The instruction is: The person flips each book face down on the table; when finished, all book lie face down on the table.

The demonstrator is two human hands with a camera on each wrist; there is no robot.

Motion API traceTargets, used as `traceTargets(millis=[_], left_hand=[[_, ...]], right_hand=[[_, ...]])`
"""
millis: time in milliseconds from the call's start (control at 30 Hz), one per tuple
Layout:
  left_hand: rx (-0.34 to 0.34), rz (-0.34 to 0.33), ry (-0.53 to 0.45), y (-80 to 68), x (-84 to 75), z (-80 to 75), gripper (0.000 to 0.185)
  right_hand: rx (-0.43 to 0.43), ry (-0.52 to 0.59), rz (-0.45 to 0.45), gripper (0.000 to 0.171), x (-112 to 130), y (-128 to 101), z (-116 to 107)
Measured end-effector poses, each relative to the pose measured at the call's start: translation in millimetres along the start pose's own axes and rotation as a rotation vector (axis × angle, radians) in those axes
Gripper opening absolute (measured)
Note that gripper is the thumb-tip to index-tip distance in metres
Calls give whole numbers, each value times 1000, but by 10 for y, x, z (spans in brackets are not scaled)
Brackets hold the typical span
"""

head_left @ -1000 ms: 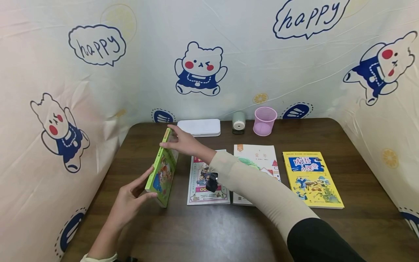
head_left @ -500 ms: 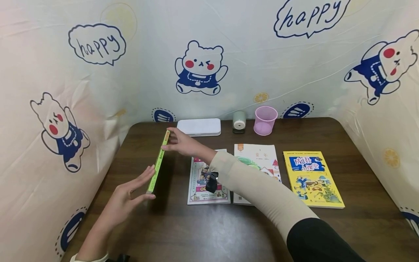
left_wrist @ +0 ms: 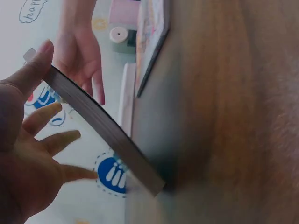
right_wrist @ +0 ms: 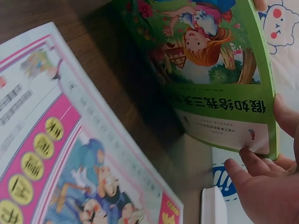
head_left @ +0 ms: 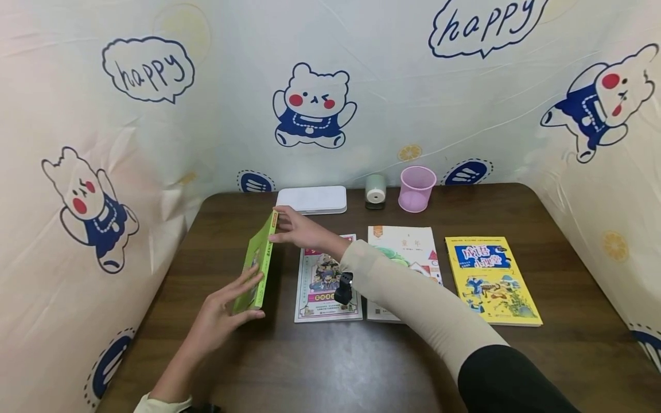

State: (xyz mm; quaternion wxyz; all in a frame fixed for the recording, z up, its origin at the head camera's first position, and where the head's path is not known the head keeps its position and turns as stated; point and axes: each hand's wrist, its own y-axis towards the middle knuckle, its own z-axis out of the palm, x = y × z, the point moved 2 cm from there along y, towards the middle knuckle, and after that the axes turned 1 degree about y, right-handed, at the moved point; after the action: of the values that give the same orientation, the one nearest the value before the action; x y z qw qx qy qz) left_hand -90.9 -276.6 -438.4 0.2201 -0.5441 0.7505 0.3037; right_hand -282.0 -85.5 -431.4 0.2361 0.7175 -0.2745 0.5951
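Observation:
A green picture-covered book [head_left: 264, 264] stands on its edge at the left of the table, its spine up and leaning right. My left hand [head_left: 217, 315] holds the near end, fingers on the left cover and thumb at the lower corner. At the far end, my right hand [head_left: 304, 230] grips the book between thumb and fingers. In the left wrist view the book's pale page edges [left_wrist: 105, 126] face the camera, with the left thumb [left_wrist: 35, 67] on its upper corner. The right wrist view shows the front cover [right_wrist: 210, 93], with a red-haired girl and Chinese lettering.
Right of the green book lie a pink-bordered book [head_left: 322, 312], a white book [head_left: 400, 238] partly under the right forearm, and a yellow book [head_left: 493, 287]. A white case [head_left: 312, 199], a small green-white device [head_left: 375, 192] and a pink cup [head_left: 416, 189] stand along the back edge.
The book's spine has swung from leaning left, through upright, to leaning right, so the left cover now shows in the head view. Both hands have shifted right with it.

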Motion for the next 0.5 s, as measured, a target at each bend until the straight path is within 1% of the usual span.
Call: traceTargets(millis=[167,300,500], left_hand=[[37,-60,21,40,50,99,92],[63,-104,18,70,81,157,91],[84,-135,34,99,114,222,88]], right_hand=[[3,-43,20,86,-61,-53,-32],[1,-89,29,88,-111,-82,-54],[9,-136,38,97,-180,-109,-78]])
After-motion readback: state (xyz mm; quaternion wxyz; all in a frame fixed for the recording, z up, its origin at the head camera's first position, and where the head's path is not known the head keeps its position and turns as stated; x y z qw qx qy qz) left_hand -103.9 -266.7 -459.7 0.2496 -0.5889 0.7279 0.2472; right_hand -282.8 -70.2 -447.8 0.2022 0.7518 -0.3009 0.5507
